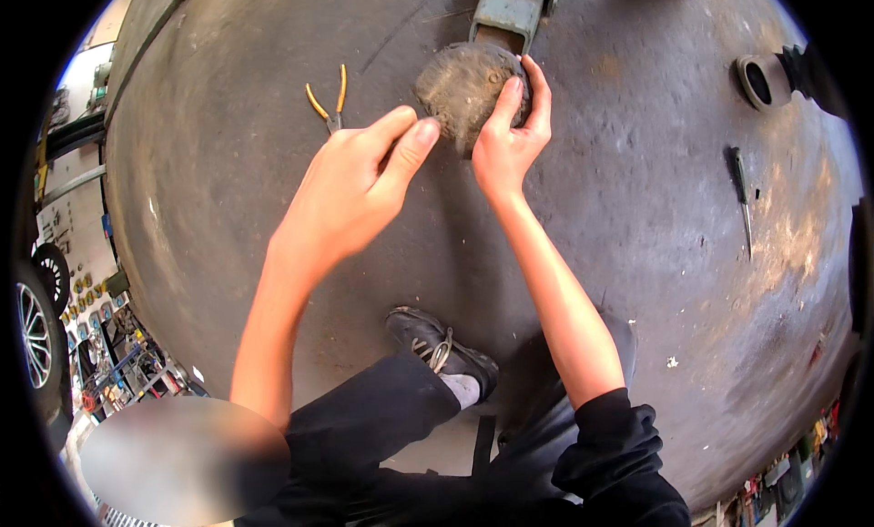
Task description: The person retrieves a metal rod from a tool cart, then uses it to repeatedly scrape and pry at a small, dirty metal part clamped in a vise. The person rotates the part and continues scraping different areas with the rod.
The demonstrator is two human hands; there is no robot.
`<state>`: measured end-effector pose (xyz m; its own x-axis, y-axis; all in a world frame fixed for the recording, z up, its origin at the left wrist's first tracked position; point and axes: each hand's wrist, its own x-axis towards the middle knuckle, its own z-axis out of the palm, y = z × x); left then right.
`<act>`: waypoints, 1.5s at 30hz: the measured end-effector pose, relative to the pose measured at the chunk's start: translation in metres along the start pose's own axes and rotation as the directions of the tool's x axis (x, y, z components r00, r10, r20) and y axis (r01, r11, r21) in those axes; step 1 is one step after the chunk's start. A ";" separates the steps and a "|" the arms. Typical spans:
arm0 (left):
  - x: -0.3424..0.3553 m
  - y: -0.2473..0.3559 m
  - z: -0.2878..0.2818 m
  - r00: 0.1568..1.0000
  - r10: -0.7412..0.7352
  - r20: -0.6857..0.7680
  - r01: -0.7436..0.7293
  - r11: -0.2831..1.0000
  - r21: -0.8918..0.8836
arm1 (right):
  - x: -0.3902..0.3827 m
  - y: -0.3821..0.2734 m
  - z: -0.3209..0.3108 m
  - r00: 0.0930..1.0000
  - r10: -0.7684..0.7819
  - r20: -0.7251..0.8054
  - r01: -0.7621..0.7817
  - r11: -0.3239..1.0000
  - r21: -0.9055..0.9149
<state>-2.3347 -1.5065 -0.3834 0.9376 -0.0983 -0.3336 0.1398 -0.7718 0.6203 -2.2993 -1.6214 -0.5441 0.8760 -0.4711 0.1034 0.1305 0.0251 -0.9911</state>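
Right hand (512,145), one: fingers clamped on the right edge of the round pad, thumb laid over its face. Left hand (350,186), one: thumb and forefinger drawn close together at the pad's lower left edge; whether anything is pinched cannot be told. Round pad (466,83), one: disc-shaped, brown-grey, rough and soiled, held above the floor (628,217) just before the end of a metal arm (510,13). Pliers, one pair, yellow handles (342,88), partly hidden by the left hand. Slim tool (742,188), one, dark-handled, laid at right.
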 end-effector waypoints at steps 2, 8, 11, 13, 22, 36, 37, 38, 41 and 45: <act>0.013 -0.028 -0.007 0.995 0.061 0.085 -0.073 0.987 0.146 | -0.006 -0.005 0.008 1.000 0.011 0.012 -0.011 1.000 -0.010; 0.042 -0.050 -0.012 0.924 0.216 0.316 -0.323 0.883 0.340 | -0.006 -0.002 0.007 1.000 -0.027 0.014 0.027 1.000 -0.010; 0.054 -0.055 -0.017 0.887 0.289 0.361 -0.422 0.823 0.380 | -0.003 -0.002 0.006 1.000 -0.009 -0.002 0.009 1.000 0.019; 0.058 -0.058 -0.018 0.859 0.332 0.389 -0.475 0.799 0.368 | -0.004 -0.001 0.006 1.000 -0.004 -0.002 0.004 0.999 0.033; 0.061 -0.055 -0.011 0.853 0.280 0.440 -0.468 0.783 0.410 | -0.007 -0.001 0.006 1.000 0.007 -0.010 -0.006 1.000 0.023; 0.055 -0.049 -0.026 0.923 0.128 0.363 -0.197 0.967 0.161 | -0.001 0.000 0.005 1.000 -0.005 -0.016 0.005 1.000 0.010; 0.049 -0.058 -0.036 0.943 0.102 0.316 -0.147 0.982 0.122 | -0.005 -0.002 0.008 1.000 -0.002 -0.014 0.002 1.000 0.013; 0.049 -0.074 -0.043 0.950 0.132 0.282 -0.207 0.944 0.258 | -0.006 -0.002 0.007 1.000 -0.012 -0.016 0.012 1.000 0.002; 0.032 -0.115 -0.037 0.971 0.165 0.172 -0.219 0.900 0.376 | -0.006 -0.003 0.008 0.999 -0.032 -0.011 0.032 0.999 -0.012; 0.027 -0.122 -0.022 0.978 0.200 -0.060 -0.160 0.902 0.400 | -0.006 -0.004 0.009 1.000 -0.029 -0.004 0.029 1.000 0.000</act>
<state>-2.3196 -1.4008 -0.4527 0.9641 -0.2126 -0.1593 -0.1511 -0.9321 0.3293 -2.3011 -1.6109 -0.5403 0.8698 -0.4755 0.1320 0.1563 0.0117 -0.9876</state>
